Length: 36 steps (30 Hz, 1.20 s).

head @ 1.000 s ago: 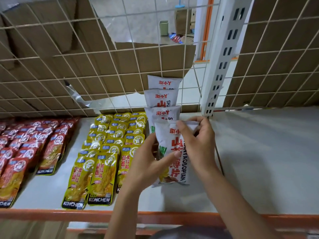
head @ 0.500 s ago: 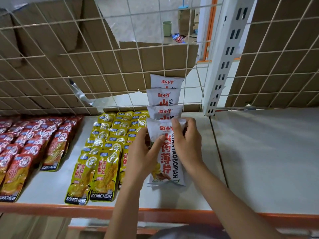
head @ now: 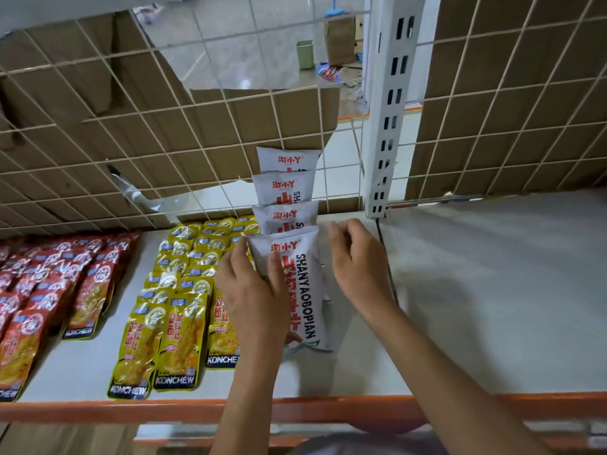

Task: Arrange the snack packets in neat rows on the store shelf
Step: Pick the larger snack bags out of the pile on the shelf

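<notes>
The fingers (head: 238,261) of the left hand (head: 253,297) curl round the left edge of the front white packet (head: 305,290), with the thumb on top. The right hand (head: 358,261) is just beside its right edge, fingers loosely bent. I cannot tell if they touch it.

Behind the fingers are three more white packets (head: 284,192), so four in one line on the shelf (head: 492,290). Left of the fingers lie yellow packets (head: 179,333) in three lines, then red packets (head: 92,290), too overlapped to count. No packets show right of the fingers, so more lines are probably left to do.
</notes>
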Tool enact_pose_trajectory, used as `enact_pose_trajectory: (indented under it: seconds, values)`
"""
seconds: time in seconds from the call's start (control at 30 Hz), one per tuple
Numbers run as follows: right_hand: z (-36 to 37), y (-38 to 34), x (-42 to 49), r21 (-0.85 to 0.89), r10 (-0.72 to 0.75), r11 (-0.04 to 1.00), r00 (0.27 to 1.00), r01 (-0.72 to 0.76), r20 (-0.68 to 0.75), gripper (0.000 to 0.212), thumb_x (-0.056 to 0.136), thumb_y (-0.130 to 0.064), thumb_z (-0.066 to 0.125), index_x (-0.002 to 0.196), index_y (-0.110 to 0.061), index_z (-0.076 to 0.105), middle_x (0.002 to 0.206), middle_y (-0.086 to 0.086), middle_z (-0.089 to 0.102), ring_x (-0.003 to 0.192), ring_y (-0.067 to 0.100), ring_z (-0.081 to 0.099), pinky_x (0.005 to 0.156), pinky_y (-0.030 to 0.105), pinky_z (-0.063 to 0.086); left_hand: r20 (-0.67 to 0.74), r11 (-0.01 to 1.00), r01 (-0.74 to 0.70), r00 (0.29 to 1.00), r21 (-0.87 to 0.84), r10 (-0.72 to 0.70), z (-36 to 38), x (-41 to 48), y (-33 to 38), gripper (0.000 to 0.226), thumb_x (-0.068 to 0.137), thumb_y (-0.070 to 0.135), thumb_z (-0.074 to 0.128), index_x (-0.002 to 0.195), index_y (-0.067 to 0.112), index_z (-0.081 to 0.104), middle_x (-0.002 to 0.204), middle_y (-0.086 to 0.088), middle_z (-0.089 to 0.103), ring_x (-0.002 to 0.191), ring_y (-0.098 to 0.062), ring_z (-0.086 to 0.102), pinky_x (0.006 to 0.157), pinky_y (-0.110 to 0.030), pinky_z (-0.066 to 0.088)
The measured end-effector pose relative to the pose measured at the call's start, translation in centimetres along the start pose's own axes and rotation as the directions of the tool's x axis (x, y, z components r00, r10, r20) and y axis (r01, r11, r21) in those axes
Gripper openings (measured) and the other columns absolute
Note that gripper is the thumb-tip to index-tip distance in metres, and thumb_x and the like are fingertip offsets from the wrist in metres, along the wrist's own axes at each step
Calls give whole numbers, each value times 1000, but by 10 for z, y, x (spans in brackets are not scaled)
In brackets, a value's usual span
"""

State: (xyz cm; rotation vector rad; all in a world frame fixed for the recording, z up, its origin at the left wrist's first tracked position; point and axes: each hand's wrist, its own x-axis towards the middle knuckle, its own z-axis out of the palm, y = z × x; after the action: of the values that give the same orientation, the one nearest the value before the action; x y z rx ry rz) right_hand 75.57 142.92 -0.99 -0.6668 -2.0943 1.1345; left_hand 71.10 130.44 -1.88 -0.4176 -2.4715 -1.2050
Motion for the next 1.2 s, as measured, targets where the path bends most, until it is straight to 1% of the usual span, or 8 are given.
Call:
enact_pose_trajectory:
  seconds: [0.1, 0.2, 0.47, 0.63, 0.8, 0.9, 1.03, 1.2]
  values:
    - [-31, 17, -2, -74, -38, 997, 996, 32, -76, 23, 93, -31, 50, 81, -13, 57, 72, -3, 58, 70, 16, 56, 60, 28, 44, -125, 986, -151, 979, 67, 159, 2, 1, 21, 45, 87, 25, 59, 125, 1, 53, 124, -23, 51, 114, -31, 40, 96, -36, 34]
    - [-69, 33, -4, -218, -43, 976, 994, 19, -102, 16, 92, -27, 53, 89, -13, 61, 87, 1, 63, 85, 20, 55, 67, 28, 42, -200, 947, -303, 927, 104, 318, 11, -2, 49, 35, 83, 11, 63, 116, 0, 60, 120, -23, 55, 113, -35, 45, 99, -35, 34]
    - [-177, 81, -5, -415, 69, 897, 975, -154, -212, 15, 89, -21, 58, 101, -13, 63, 107, 5, 62, 102, 22, 52, 79, 30, 43, 211, 843, -536, 821, -39, 531, 97, -41, 134, 25, 84, 17, 57, 106, 11, 67, 111, -10, 63, 110, -28, 49, 94, -39, 44]
    - [-245, 119, -9, -469, 90, 846, 936, -252, -340, 16, 86, -19, 61, 100, -12, 64, 106, 7, 62, 99, 26, 53, 73, 26, 38, 334, 759, -642, 696, -109, 636, 156, -70, 185, 22, 80, 14, 64, 102, 10, 68, 104, -8, 64, 103, -27, 49, 90, -32, 37]
    - [-311, 150, -11, -456, 148, 799, 864, -391, -482, 20, 83, -11, 64, 102, -4, 64, 104, 18, 62, 97, 38, 53, 79, 38, 43, 474, 747, -620, 596, -240, 648, 203, -101, 241, 28, 80, 19, 66, 107, 11, 66, 106, -8, 65, 103, -33, 56, 82, -42, 52]
    - [-356, 174, -8, -385, 210, 787, 796, -482, -568, 28, 83, -10, 64, 109, -1, 59, 108, 23, 57, 101, 41, 51, 84, 46, 43, 567, 736, -599, 503, -316, 653, 227, -123, 287, 37, 87, 25, 64, 120, 10, 61, 117, -9, 62, 109, -32, 56, 86, -41, 49]
    - [-408, 201, 2, -243, 303, 799, 717, -550, -628, 31, 89, -19, 58, 116, -4, 55, 115, 16, 57, 108, 34, 52, 82, 39, 43, 690, 775, -526, 416, -350, 593, 259, -147, 345, 44, 92, 36, 58, 130, 13, 53, 126, -9, 56, 113, -26, 54, 87, -33, 43]
    - [-443, 214, 20, -208, 313, 823, 727, -529, -611, 31, 92, -22, 56, 116, -4, 53, 110, 15, 62, 103, 32, 57, 82, 39, 44, 854, 944, -103, 404, -313, 327, 302, -166, 394, 42, 87, 44, 65, 110, 12, 51, 99, -4, 64, 95, -21, 63, 68, -26, 43]
